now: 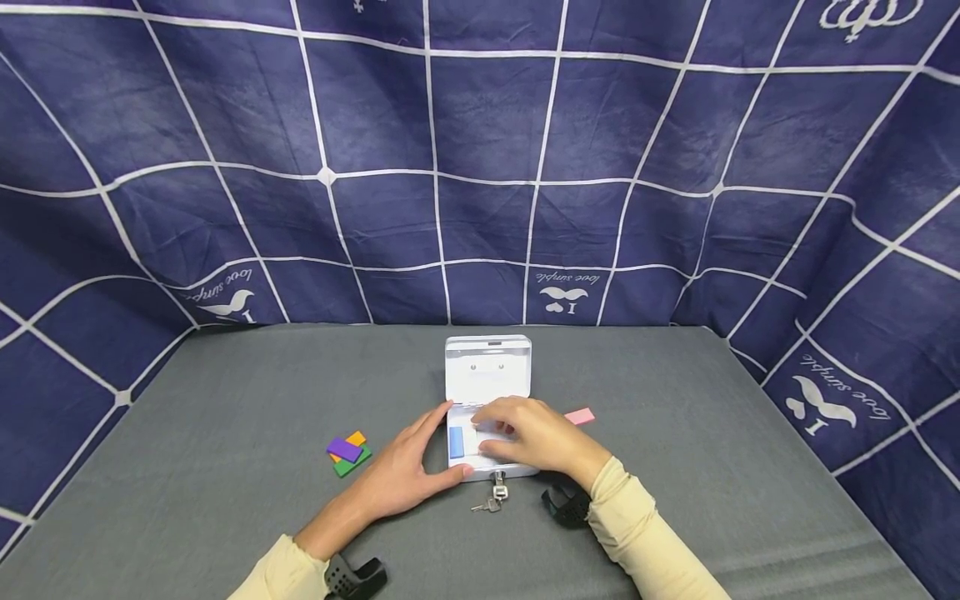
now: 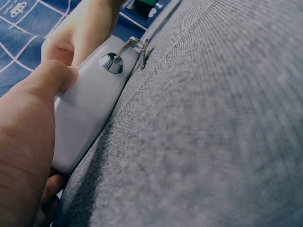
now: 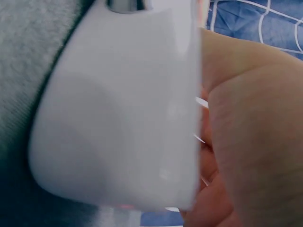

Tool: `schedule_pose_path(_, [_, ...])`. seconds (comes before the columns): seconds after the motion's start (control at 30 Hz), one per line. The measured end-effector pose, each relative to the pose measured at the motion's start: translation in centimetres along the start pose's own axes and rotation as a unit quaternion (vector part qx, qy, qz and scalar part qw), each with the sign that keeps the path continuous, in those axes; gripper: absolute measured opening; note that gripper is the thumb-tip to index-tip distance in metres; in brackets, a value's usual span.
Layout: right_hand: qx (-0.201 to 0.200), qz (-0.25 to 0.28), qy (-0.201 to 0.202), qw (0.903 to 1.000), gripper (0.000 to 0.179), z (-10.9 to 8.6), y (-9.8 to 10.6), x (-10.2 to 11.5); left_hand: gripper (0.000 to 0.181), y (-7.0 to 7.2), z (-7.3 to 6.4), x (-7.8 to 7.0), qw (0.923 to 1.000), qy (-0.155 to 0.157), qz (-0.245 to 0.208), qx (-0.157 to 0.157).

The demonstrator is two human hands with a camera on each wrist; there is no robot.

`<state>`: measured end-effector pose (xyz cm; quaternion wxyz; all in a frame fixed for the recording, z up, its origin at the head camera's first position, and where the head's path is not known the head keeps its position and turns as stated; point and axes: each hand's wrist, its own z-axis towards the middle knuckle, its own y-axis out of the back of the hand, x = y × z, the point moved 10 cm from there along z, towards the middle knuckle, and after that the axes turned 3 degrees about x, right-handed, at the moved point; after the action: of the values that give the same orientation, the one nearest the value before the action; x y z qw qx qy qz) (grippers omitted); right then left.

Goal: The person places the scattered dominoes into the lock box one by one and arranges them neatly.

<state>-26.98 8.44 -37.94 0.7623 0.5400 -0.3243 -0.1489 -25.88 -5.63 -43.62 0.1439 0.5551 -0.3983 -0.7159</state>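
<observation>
A small white metal cash box (image 1: pixel 489 367) stands with its lid raised and a key in its front lock (image 2: pixel 112 63). My left hand (image 1: pixel 408 467) holds the box's left side, thumb on the front rim and a fingertip near the back corner. A blue block (image 1: pixel 456 442) lies inside at the left. Over the box's interior is my right hand (image 1: pixel 525 433), fingers bent, thumb and fingertips apart; I see nothing between them. In the right wrist view, the box's front wall (image 3: pixel 118 104) hides most of those fingertips.
Left of the box, a purple block (image 1: pixel 345 450) lies on an orange block (image 1: pixel 357 437) and a green block (image 1: pixel 352 462). A pink block (image 1: pixel 580 416) shows beyond the right hand. Keys (image 1: pixel 491 504) hang at the front. Grey cloth (image 1: pixel 262 400) covers the table; a blue curtain (image 1: pixel 480 217) stands behind.
</observation>
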Motion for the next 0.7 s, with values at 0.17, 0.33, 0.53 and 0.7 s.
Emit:
schedule_pose_path(0.17, [-0.005, 0.008, 0.003, 1.0, 0.03, -0.2, 0.9, 0.2, 0.097, 0.0, 0.0, 0.0, 1.0, 0.0, 0.002, -0.002])
schedule_pose_path(0.33, [-0.006, 0.011, -0.006, 0.9999, 0.031, -0.4, 1.8, 0.1, 0.097, 0.0, -0.1, 0.0, 1.0, -0.002, 0.005, -0.005])
schedule_pose_path(0.53, [-0.016, 0.014, -0.009, 0.9997, 0.031, -1.0, 3.5, 0.0, 0.096, 0.0, -0.1, -0.1, 1.0, -0.005, 0.004, -0.008])
schedule_pose_path(0.7, [-0.039, 0.018, -0.007, 0.9991, 0.032, -1.6, 5.1, -0.2, 0.096, 0.1, -0.1, -0.2, 0.9999, -0.006, 0.007, -0.008])
